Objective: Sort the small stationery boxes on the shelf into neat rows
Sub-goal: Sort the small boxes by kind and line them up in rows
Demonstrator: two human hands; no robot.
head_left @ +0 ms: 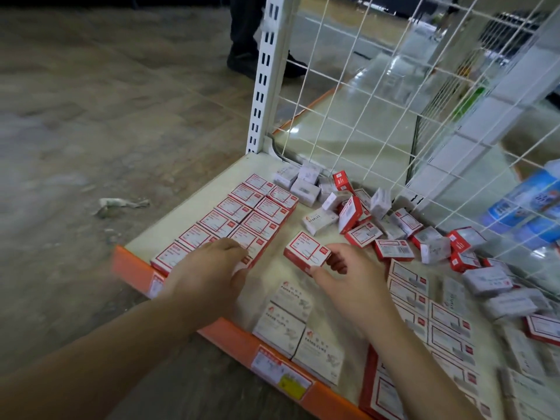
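1. Two hands in play. Right hand (336,268) pinches one red-and-white box (307,253) by its near end, thumb at the near corner and fingers curled on the right edge. The box looks lifted just off the shelf (181,213), though I can't be sure.
2. Left hand (212,268) lies palm-down on the near end of the two sorted rows (239,213), fingers fairly straight and pressing on the box tops — holding nothing.
3. Key relation: the held box sits just right of the right-hand row's near end, close to the left hand's fingertips. Its long axis runs roughly left-right across the shelf, skewed against the boxes in the rows, so I'd judge it needs a small turn before it slots in.
4. Right hand is the one carrying; left hand is nearer the rows and likely steadies them.
5. Unsorted pile (363,207) lies further back by the wire grid (394,116), well apart from the rows. Plenty left to sort, so the task is only partly done.
6. White paper-clip boxes (291,322) sit along the orange shelf edge (230,334), between the two forearms — risk of a wrist knocking them.
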